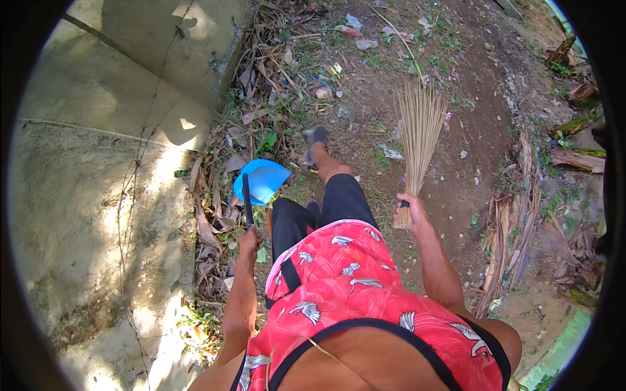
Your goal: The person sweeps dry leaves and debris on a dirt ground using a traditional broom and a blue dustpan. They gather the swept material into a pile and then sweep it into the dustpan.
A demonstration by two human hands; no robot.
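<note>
My left hand [250,240] grips the black handle [247,203] of a blue plastic dustpan [264,182], whose pan hangs out ahead of my left leg. In my right hand [413,212] is a stick broom [420,134], held at its bound end. Its thin tan bristles fan out ahead, over bare soil; whether their tips touch the ground I cannot tell. One of my legs [342,183] is stretched forward in mid-stride, with a dark, blurred shoe [316,142] on its foot.
A concrete wall [93,210] with barbed wire [138,156] in front runs along the left. Dry leaves [210,229] lie at its base. Plastic scraps [391,152] and stones [323,93] dot the soil ahead. Dried plant stalks [508,220] lie to the right.
</note>
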